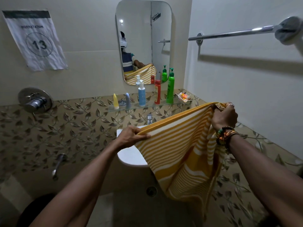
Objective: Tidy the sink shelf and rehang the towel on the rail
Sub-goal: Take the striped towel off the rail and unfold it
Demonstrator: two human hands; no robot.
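Observation:
A yellow and white striped towel (pixel 183 154) hangs spread in front of the sink, held by its top edge. My left hand (pixel 131 136) pinches its left corner over the basin. My right hand (pixel 224 116) grips the right corner, higher up and below the chrome towel rail (pixel 232 33) on the right wall, which is bare. The glass shelf (pixel 131 106) under the mirror holds a yellow tube (pixel 116 101), a grey-blue tube (pixel 128 100), a blue bottle (pixel 141 94), a red bottle (pixel 157 92), a green pump bottle (pixel 170 87) and a soap dish (pixel 183 96).
The white basin (pixel 131 154) with its tap (pixel 150 118) sits below the shelf, partly hidden by the towel. A mirror (pixel 142 41) hangs above. A shower mixer (pixel 35 99) and spout (pixel 57 166) are on the left wall, below a paper sign (pixel 35 40).

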